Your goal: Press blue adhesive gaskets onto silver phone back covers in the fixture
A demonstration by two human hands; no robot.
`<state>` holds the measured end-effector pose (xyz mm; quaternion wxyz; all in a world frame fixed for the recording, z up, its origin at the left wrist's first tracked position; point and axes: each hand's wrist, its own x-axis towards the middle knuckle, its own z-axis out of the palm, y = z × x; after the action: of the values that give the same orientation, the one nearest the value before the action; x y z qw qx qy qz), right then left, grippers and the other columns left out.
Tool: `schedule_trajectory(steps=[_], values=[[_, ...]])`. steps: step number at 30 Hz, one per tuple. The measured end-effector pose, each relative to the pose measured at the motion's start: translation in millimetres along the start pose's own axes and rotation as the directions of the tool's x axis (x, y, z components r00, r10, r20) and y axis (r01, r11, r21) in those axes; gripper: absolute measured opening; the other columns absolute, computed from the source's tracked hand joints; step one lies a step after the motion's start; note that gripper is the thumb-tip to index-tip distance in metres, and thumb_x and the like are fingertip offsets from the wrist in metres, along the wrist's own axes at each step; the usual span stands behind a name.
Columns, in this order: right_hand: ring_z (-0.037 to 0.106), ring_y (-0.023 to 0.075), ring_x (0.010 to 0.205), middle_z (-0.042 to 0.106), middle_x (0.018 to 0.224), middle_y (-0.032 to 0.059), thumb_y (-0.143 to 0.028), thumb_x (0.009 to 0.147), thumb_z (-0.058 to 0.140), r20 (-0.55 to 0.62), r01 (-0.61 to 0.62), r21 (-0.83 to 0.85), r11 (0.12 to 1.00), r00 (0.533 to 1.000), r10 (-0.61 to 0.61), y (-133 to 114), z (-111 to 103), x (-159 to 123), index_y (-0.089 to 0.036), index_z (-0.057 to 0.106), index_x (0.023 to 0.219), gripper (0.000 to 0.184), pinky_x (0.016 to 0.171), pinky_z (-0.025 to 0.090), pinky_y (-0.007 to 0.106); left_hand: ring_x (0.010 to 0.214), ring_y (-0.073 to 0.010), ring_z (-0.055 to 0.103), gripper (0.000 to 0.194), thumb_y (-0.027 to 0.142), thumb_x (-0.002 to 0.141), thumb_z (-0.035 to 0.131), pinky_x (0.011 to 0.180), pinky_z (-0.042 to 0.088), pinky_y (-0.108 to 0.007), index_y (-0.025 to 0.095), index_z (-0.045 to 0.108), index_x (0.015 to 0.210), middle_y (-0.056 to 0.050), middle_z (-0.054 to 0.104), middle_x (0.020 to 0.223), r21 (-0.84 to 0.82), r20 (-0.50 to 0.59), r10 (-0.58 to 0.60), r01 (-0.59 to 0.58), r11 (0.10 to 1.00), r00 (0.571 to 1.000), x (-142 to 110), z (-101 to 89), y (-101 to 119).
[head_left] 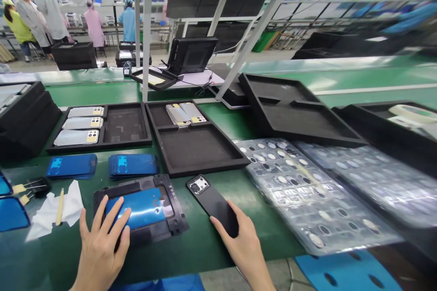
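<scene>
My right hand (245, 238) grips the lower end of a black smartphone (215, 198), thumb on one edge and fingers on the other. Its camera end, with a silvery camera area, points away from me over the green mat. On the left, my left hand (104, 241) has its fingers spread, the tips on or just over a sheet of blue film (139, 209). That film lies in a black frame-like fixture (175, 202). Behind the fixture are two stacks of blue film pieces, one on the left (71, 166) and one in the middle (133, 165).
A foam tray (126, 120) holds three light phones; another tray (201, 150) holds more. Clear plastic trays (300, 191) with round parts lie at right. White tissue (73, 200) and a yellowish stick (60, 207) are at left. A metal shelf post (146, 32) rises behind.
</scene>
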<state>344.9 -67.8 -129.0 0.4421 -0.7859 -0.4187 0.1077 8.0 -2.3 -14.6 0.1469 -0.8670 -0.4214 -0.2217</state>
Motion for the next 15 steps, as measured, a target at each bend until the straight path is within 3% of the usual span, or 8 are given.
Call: schedule_trajectory(steps=[3,10,13,15], values=[[0.064,0.0365,0.117,0.069,0.126,0.0163,-0.069,0.079,0.067,-0.026,-0.045,0.037,0.998,0.999,0.046,-8,-5,-1,-0.018,0.062,0.127,0.070,0.103,0.050,0.052,0.138,-0.0317,0.053,0.035,0.017,0.093,0.056,0.127,0.004,-0.056,0.023,0.071,0.124,-0.007,0.069,0.136,-0.007,-0.024,-0.007,0.007,1.000,1.000,3,0.9,1],[0.067,0.0363,0.115,0.069,0.129,0.0175,-0.061,0.074,0.077,-0.102,-0.066,0.175,0.982,0.991,0.085,-29,-22,-13,-0.020,0.062,0.114,0.059,0.100,0.054,0.053,0.149,-0.0271,0.041,0.037,0.014,0.093,0.059,0.130,0.005,-0.048,0.020,0.066,0.128,-0.014,0.064,0.139,-0.090,-0.100,-0.055,0.046,0.995,0.993,0,0.8,0],[0.066,0.0350,0.121,0.067,0.133,0.0188,-0.046,0.077,0.082,-0.074,0.046,0.336,0.941,0.997,-0.022,-50,-24,-35,-0.021,0.060,0.113,0.049,0.098,0.057,0.050,0.143,-0.0247,0.049,0.060,0.013,0.092,0.064,0.129,0.018,-0.047,0.026,0.050,0.148,-0.012,0.063,0.140,-0.329,-0.189,-0.200,0.130,0.935,0.961,-8,-1.5,18],[0.064,0.0355,0.125,0.066,0.135,0.0185,-0.038,0.080,0.082,-0.041,0.113,0.458,0.882,0.993,-0.106,-72,-19,-57,-0.023,0.061,0.114,0.042,0.098,0.057,0.051,0.135,-0.0245,0.058,0.075,0.024,0.094,0.066,0.122,0.037,-0.046,0.030,0.029,0.159,-0.012,0.063,0.140,-0.604,-0.193,-0.383,0.198,0.772,0.903,-9,-6.1,42]])
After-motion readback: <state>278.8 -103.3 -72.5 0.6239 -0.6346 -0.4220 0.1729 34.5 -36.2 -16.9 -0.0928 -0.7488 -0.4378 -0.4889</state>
